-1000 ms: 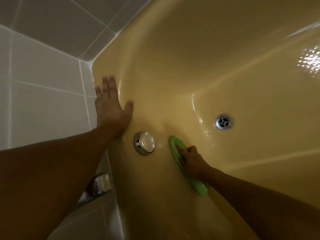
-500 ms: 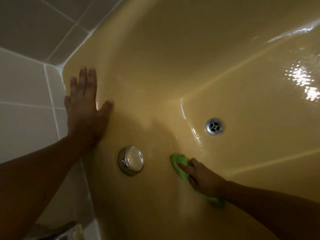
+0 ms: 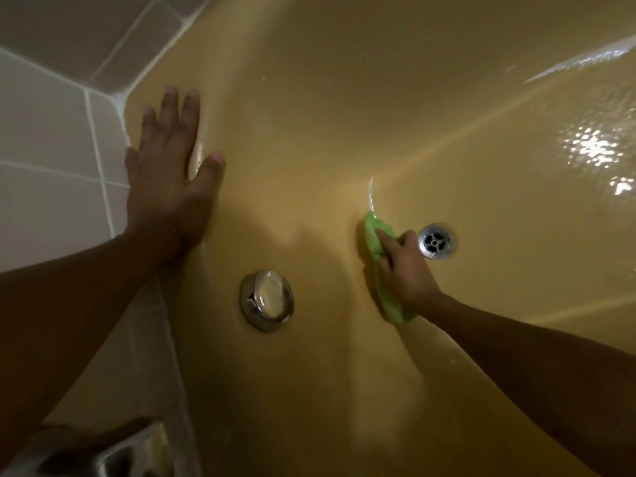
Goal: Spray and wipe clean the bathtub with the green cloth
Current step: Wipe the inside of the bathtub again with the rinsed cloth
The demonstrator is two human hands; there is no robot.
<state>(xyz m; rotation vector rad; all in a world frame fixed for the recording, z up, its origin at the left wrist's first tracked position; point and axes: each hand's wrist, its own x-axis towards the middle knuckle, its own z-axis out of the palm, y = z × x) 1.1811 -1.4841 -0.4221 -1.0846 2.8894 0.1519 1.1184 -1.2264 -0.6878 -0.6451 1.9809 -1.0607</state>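
Note:
The yellow bathtub fills most of the view, its floor wet and shiny at the right. My right hand grips the green cloth and presses it against the tub's end wall, just left of the drain. The cloth's lower end sticks out below my wrist. My left hand lies flat with straight fingers on the tub's rim corner beside the tiles. No spray bottle is in view.
A chrome overflow knob sits on the end wall between my arms. White wall tiles run along the left. A chrome tap shows at the bottom left edge.
My right hand has slid the cloth along the end wall to beside the drain. The left hand stays flat on the rim; the camera has shifted.

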